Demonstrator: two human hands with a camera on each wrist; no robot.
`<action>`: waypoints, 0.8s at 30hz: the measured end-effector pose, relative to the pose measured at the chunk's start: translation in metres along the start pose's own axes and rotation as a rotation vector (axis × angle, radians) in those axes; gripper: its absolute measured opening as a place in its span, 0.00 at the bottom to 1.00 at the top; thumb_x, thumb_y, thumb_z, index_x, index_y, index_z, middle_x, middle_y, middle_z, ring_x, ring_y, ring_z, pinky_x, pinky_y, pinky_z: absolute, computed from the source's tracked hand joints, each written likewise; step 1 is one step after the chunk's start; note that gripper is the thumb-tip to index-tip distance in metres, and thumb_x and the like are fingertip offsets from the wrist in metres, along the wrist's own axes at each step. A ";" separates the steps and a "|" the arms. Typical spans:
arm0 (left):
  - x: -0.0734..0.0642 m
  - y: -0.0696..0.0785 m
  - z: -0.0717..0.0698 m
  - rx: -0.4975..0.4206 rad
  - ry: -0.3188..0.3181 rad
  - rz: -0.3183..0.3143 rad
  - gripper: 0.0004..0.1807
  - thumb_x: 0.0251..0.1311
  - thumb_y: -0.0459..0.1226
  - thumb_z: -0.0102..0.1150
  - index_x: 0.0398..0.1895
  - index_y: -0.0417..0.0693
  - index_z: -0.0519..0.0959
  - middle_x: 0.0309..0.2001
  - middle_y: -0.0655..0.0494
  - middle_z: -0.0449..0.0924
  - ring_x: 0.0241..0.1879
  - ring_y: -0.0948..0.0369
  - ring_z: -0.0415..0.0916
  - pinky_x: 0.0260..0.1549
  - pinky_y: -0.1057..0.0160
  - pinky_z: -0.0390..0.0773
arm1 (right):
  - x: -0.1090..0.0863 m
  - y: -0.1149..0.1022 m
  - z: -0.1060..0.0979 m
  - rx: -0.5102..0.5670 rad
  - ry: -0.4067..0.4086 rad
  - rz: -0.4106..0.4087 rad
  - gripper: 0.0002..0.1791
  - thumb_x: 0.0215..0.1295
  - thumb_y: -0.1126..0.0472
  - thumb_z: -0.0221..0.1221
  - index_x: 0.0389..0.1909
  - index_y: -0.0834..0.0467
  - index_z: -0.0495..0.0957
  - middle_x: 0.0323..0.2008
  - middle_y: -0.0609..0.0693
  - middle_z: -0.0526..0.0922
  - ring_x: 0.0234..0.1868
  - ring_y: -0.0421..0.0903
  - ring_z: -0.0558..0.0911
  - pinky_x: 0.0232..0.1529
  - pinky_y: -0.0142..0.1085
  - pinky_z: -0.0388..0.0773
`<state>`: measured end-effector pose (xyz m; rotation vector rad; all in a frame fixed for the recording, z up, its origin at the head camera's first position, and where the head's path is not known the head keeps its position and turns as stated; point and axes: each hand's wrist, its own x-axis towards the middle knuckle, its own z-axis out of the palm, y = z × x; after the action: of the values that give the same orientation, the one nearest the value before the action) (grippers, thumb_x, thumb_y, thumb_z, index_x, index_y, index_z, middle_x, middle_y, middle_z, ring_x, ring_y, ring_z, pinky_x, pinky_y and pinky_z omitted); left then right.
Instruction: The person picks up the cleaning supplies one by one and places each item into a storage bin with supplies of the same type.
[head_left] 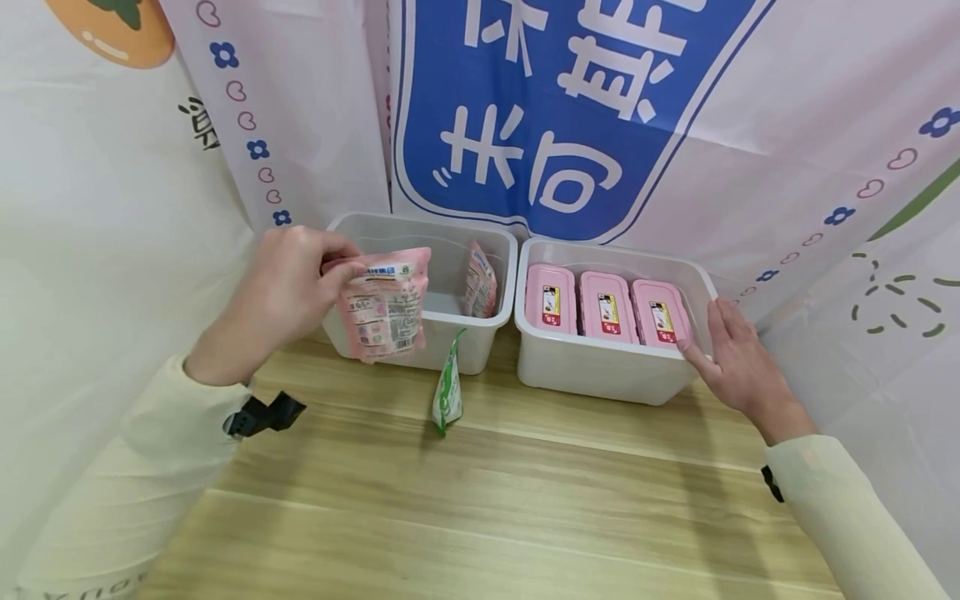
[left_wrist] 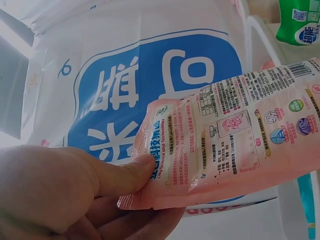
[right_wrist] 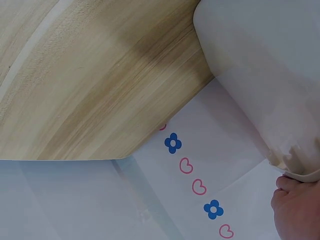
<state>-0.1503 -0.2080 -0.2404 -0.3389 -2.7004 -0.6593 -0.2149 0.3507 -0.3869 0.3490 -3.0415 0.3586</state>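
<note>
My left hand (head_left: 288, 279) pinches a pink printed pouch (head_left: 386, 308) at its top edge, thumb in front and fingers behind. The pouch hangs over the front rim of the left bin (head_left: 348, 223). In the left wrist view, small text and a barcode show on the pouch (left_wrist: 225, 135), beside the thumb of my left hand (left_wrist: 90, 190). My right hand (head_left: 738, 367) holds the front right corner of the right bin (head_left: 600, 367), thumb over the front rim and fingers along the right side. In the right wrist view, my right hand (right_wrist: 300, 207) meets the rim.
Another pink pouch (head_left: 480, 283) stands at the right end inside the left bin. Three pink lidded boxes (head_left: 609, 304) stand side by side in the right bin. A green and white pouch (head_left: 448, 392) stands on the wooden table (head_left: 480, 517). Printed cloth (head_left: 322, 108) hangs close behind.
</note>
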 end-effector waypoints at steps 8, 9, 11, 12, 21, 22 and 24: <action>0.014 0.005 -0.013 -0.023 -0.009 -0.039 0.09 0.72 0.34 0.65 0.45 0.37 0.89 0.37 0.40 0.89 0.29 0.52 0.75 0.22 0.65 0.66 | -0.001 0.000 0.000 0.002 -0.002 -0.006 0.52 0.82 0.34 0.40 0.84 0.68 0.31 0.84 0.72 0.36 0.85 0.71 0.39 0.81 0.71 0.44; 0.016 0.005 -0.015 -0.029 -0.010 -0.048 0.09 0.72 0.34 0.65 0.45 0.37 0.89 0.37 0.40 0.89 0.30 0.52 0.75 0.22 0.65 0.66 | -0.001 0.000 0.000 0.003 -0.004 -0.006 0.52 0.82 0.34 0.39 0.84 0.68 0.31 0.84 0.72 0.36 0.85 0.71 0.39 0.81 0.71 0.44; 0.022 0.007 -0.018 -0.028 -0.020 -0.074 0.10 0.73 0.35 0.64 0.47 0.37 0.89 0.39 0.39 0.89 0.32 0.51 0.76 0.23 0.65 0.68 | -0.001 0.000 0.000 0.003 -0.006 -0.004 0.52 0.82 0.34 0.39 0.84 0.68 0.31 0.84 0.72 0.36 0.85 0.71 0.39 0.81 0.71 0.44; 0.025 0.007 -0.019 -0.026 -0.018 -0.082 0.10 0.73 0.35 0.64 0.47 0.37 0.89 0.40 0.39 0.89 0.33 0.51 0.76 0.24 0.65 0.69 | -0.001 0.000 -0.001 0.003 -0.008 -0.002 0.52 0.82 0.34 0.39 0.84 0.68 0.31 0.84 0.72 0.35 0.85 0.71 0.38 0.81 0.71 0.44; 0.056 0.004 -0.023 -0.010 -0.006 -0.149 0.13 0.75 0.37 0.61 0.54 0.38 0.88 0.48 0.38 0.89 0.42 0.50 0.77 0.30 0.62 0.72 | -0.001 -0.001 -0.001 -0.008 -0.007 0.002 0.52 0.82 0.33 0.39 0.84 0.67 0.31 0.84 0.71 0.36 0.85 0.71 0.39 0.80 0.72 0.45; 0.059 0.003 -0.023 -0.014 -0.006 -0.157 0.14 0.75 0.37 0.61 0.54 0.38 0.87 0.49 0.38 0.89 0.43 0.50 0.77 0.30 0.62 0.73 | -0.001 -0.001 -0.001 -0.009 -0.008 0.003 0.52 0.82 0.33 0.39 0.84 0.67 0.31 0.84 0.71 0.36 0.85 0.71 0.39 0.80 0.71 0.46; 0.066 0.001 -0.023 -0.022 -0.004 -0.171 0.14 0.76 0.36 0.60 0.56 0.38 0.87 0.51 0.39 0.89 0.44 0.50 0.78 0.32 0.62 0.74 | -0.001 -0.001 -0.002 -0.011 -0.008 0.003 0.52 0.82 0.33 0.39 0.84 0.68 0.31 0.84 0.71 0.36 0.85 0.71 0.39 0.80 0.71 0.46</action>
<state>-0.2038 -0.2084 -0.1961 -0.1149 -2.7492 -0.7366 -0.2139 0.3507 -0.3853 0.3465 -3.0509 0.3416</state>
